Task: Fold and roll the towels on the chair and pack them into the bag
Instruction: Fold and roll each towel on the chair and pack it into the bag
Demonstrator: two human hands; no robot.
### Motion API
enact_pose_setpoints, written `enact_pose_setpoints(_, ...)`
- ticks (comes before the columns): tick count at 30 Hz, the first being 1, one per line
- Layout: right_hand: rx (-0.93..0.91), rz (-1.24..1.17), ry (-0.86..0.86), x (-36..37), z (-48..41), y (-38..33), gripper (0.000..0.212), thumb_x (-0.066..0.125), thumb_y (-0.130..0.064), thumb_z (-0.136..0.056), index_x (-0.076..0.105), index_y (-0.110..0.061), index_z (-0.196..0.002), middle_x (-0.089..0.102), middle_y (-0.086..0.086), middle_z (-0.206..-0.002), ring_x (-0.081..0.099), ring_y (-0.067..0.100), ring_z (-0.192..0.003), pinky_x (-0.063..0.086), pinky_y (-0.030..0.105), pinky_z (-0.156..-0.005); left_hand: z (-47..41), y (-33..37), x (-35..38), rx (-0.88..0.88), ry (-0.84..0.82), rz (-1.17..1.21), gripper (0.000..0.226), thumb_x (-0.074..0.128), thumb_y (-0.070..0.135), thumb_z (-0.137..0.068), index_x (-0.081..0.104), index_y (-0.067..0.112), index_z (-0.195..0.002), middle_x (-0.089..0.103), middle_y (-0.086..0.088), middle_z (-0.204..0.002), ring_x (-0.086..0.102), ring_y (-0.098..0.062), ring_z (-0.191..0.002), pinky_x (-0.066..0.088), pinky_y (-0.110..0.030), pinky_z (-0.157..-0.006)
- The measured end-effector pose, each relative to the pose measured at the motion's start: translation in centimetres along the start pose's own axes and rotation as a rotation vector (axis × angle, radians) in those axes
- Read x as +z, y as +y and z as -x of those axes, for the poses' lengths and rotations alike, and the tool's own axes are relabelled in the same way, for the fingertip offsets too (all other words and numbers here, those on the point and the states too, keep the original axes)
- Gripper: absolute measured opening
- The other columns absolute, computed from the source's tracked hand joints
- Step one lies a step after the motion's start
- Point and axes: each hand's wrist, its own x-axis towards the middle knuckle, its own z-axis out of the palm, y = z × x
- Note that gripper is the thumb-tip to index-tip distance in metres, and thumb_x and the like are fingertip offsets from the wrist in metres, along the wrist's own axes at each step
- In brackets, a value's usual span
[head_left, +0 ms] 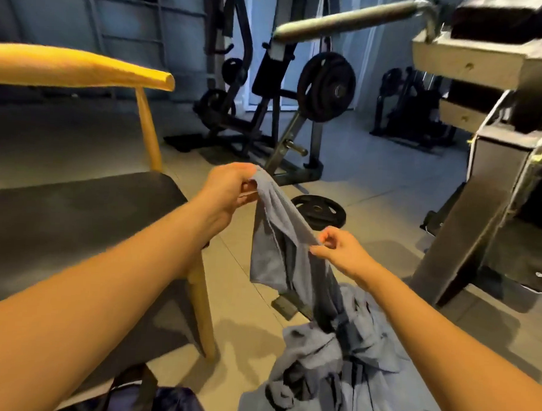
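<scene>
A grey-blue towel [273,236] hangs in the air in front of me. My left hand [230,185] grips its top corner, and my right hand [336,248] pinches its upper edge lower down to the right. The rest of the cloth drops onto a crumpled heap of grey-blue towels [334,363] at the lower right. The wooden chair [83,69] with its black seat [76,215] stands at the left, nothing lying on the seat. A dark bag [161,402] with black straps shows at the bottom edge, partly cut off.
Gym gear fills the back: a weight machine with black plates [326,86], a padded bar [349,20] overhead, and a loose weight plate [319,210] on the tiled floor. A heavy machine frame [481,199] stands close at the right.
</scene>
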Motion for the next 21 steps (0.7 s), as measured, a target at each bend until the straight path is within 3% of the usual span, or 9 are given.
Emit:
enact_pose_setpoints(2, -0.002, -0.069, -0.061, 0.2, 0.4, -1.9, 0.012, 0.073, -0.013, -0.091, 0.062, -0.013, -0.085, 0.062, 0.010, -0.073, 0.058, 0.011, -0.067, 0.049, 0.022, -0.065, -0.3, 2.7, -1.8, -0.003, 0.097, 0.010, 0.014, 0.062, -0.001, -0.090, 0.071, 0.004, -0.099, 0.070, -0.007, -0.076, 0.065, -0.015, -0.064, 0.059, -0.025, -0.061)
enact_pose_setpoints(4, -0.032, -0.145, -0.058, 0.3, 0.5, -3.6, 0.010, 0.073, -0.016, -0.092, 0.069, -0.009, -0.087, 0.069, 0.010, -0.083, 0.065, 0.020, -0.082, 0.054, 0.039, -0.085, -0.5, 5.1, -3.8, -0.020, 0.173, -0.001, 0.018, 0.062, -0.002, -0.090, 0.069, 0.002, -0.106, 0.069, -0.011, -0.083, 0.063, -0.016, -0.067, 0.060, -0.025, -0.058)
enact_pose_setpoints(6, -0.065, -0.237, -0.029, 0.1, 0.3, -6.4, 0.015, 0.070, -0.021, -0.094, 0.072, -0.006, -0.094, 0.073, 0.011, -0.097, 0.068, 0.025, -0.093, 0.053, 0.044, -0.091, -0.2, 6.9, -6.4, -0.017, 0.197, -0.042, 0.014, 0.061, -0.003, -0.090, 0.069, 0.005, -0.098, 0.068, -0.011, -0.084, 0.061, -0.017, -0.070, 0.059, -0.024, -0.053)
enact_pose_setpoints(10, -0.047, -0.249, 0.007, 0.5, -1.5, -13.3, 0.016, 0.068, -0.024, -0.096, 0.074, -0.010, -0.098, 0.073, 0.011, -0.096, 0.063, 0.023, -0.085, 0.048, 0.035, -0.077, 0.4, 9.1, -12.8, 0.011, 0.218, -0.191, 0.014, 0.062, 0.005, -0.089, 0.071, 0.008, -0.100, 0.072, -0.010, -0.103, 0.067, -0.020, -0.091, 0.059, -0.030, -0.067)
enact_pose_setpoints(13, -0.088, -0.097, 0.096, 2.1, -3.1, -20.0, 0.012, 0.067, -0.014, -0.096, 0.069, -0.004, -0.090, 0.060, 0.005, -0.076, 0.048, 0.017, -0.063, 0.039, 0.028, -0.056, 1.2, 12.0, -16.5, 0.045, 0.315, -0.264, 0.019, 0.059, 0.013, -0.098, 0.068, 0.012, -0.115, 0.070, -0.012, -0.117, 0.067, -0.021, -0.104, 0.058, -0.033, -0.072)
enact_pose_setpoints(15, -0.222, -0.015, 0.212, 3.4, -3.8, -25.0, 0.010, 0.063, -0.007, -0.094, 0.065, -0.005, -0.086, 0.058, 0.008, -0.078, 0.048, 0.017, -0.063, 0.042, 0.027, -0.053, 2.3, 14.6, -18.5, 0.156, 0.397, -0.227, 0.021, 0.056, 0.014, -0.101, 0.066, 0.014, -0.120, 0.067, -0.012, -0.119, 0.065, -0.019, -0.102, 0.060, -0.032, -0.078)
enact_pose_setpoints(16, -0.313, 0.010, 0.295, 4.0, -3.9, -27.4, 0.010, 0.061, -0.008, -0.094, 0.063, -0.007, -0.084, 0.059, 0.008, -0.080, 0.051, 0.018, -0.066, 0.045, 0.027, -0.057, 3.1, 15.9, -19.3, 0.242, 0.422, -0.205, 0.021, 0.054, 0.013, -0.103, 0.065, 0.014, -0.121, 0.067, -0.011, -0.119, 0.066, -0.018, -0.101, 0.060, -0.029, -0.073)
enact_pose_setpoints(18, -0.500, 0.019, 0.474, 5.3, -3.5, -31.5, 0.007, 0.059, -0.014, -0.096, 0.061, -0.014, -0.089, 0.062, 0.001, -0.082, 0.058, 0.020, -0.076, 0.049, 0.033, -0.067, 4.9, 17.9, -21.1, 0.436, 0.456, -0.202, 0.016, 0.053, 0.014, -0.104, 0.064, 0.013, -0.117, 0.068, -0.006, -0.112, 0.067, -0.016, -0.098, 0.058, -0.023, -0.064)
enact_pose_setpoints(21, -0.738, 0.061, 0.598, 8.7, -1.5, -33.6, 0.007, 0.056, -0.025, -0.101, 0.056, -0.019, -0.099, 0.061, -0.007, -0.078, 0.060, 0.019, -0.073, 0.048, 0.038, -0.062, 7.5, 18.1, -24.5, 0.645, 0.560, -0.342, 0.011, 0.056, 0.019, -0.103, 0.064, 0.016, -0.110, 0.067, -0.001, -0.098, 0.064, -0.012, -0.090, 0.054, -0.023, -0.068)
